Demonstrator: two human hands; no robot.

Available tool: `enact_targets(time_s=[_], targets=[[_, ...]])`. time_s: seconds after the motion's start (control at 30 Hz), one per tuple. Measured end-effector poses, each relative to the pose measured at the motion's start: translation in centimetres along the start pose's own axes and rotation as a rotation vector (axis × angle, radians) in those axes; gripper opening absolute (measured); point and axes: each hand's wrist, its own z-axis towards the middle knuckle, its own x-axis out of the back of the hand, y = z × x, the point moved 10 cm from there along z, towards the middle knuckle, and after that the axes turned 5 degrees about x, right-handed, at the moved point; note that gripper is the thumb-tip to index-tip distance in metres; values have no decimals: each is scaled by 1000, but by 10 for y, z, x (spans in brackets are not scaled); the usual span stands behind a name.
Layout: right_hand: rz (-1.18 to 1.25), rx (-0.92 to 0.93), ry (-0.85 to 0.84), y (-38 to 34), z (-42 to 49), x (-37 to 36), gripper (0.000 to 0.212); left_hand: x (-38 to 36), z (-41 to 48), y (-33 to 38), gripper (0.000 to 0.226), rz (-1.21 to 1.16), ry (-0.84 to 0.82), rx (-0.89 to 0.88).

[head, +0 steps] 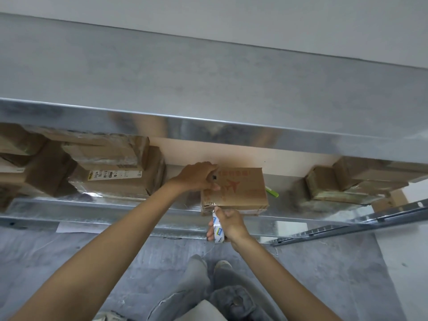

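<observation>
A brown cardboard box (240, 188) with a red airplane print sits on the lower metal shelf (129, 205), at its front edge. My left hand (196, 177) grips the box's upper left corner, fingers curled over it. Just below the box's front lower edge, my right hand (228, 224) holds a roll of clear tape (218, 229) with a white and blue core. A strip of tape runs from the roll up to the box's front left corner.
Taped cardboard boxes (111, 167) are stacked on the shelf at left, and more boxes (347, 181) at right. A green object (272, 192) lies behind the box. The upper metal shelf (208, 89) juts out overhead. A slotted metal rail (347, 228) lies on the grey floor.
</observation>
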Motion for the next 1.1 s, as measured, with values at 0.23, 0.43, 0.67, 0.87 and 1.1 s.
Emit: enact_targets(time_s=[0.23, 0.43, 0.67, 0.87, 1.1], targets=[[68, -5, -10, 3, 1, -1, 46, -13, -9, 8, 93, 101, -134, 41], [155, 16, -135, 12, 2, -10, 37, -35, -28, 10, 139, 65, -345, 107], [-126, 316, -278, 8, -36, -13, 24, -27, -23, 11, 140, 141, -282, 50], [-123, 470, -273, -21, -61, -11, 37, -17, -28, 15, 103, 2, -285, 34], [59, 421, -268, -36, -57, -9, 40, -27, -31, 27, 70, -118, -173, 30]])
